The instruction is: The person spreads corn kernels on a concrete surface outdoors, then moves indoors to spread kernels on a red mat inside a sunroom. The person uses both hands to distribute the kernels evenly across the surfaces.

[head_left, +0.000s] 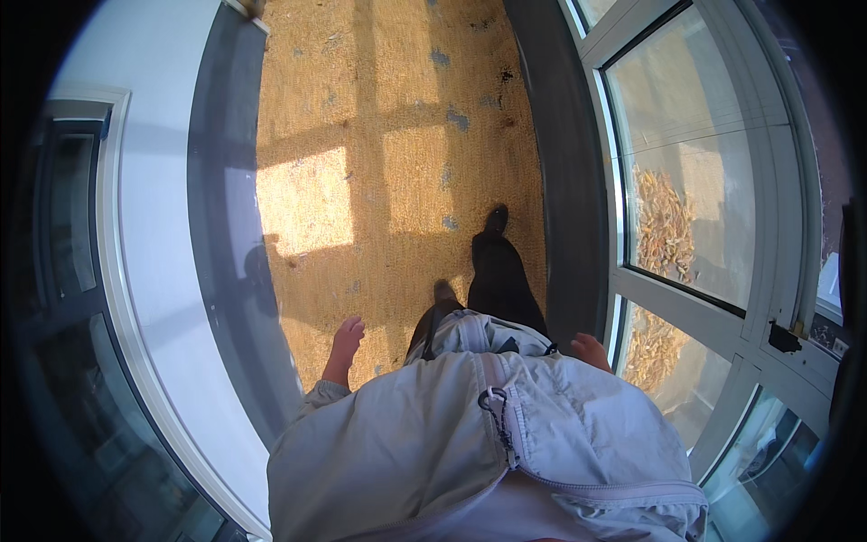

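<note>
My left hand [347, 341] hangs beside my body over the brown coir-like matting [397, 54]. Its fingers are loosely bent, with nothing seen in them. On the other side, my right hand [589, 350] shows past the edge of my pale grey jacket [397, 434], near the glazed frame. Its fingers are slack and slightly curled, and no object shows in it; part of it is hidden by the jacket. A dark cord pull [497, 415] hangs at the jacket's zip. My legs in black trousers [501, 280] are mid-stride, the right shoe [496, 219] ahead of the left.
Dark grey borders run along both sides of the matting. A white wall [163, 235] with a dark-framed window or door [77, 208] stands on the left. To the right is a white-framed glazed door or window [682, 294], with dry leaves [664, 226] seen through its glass.
</note>
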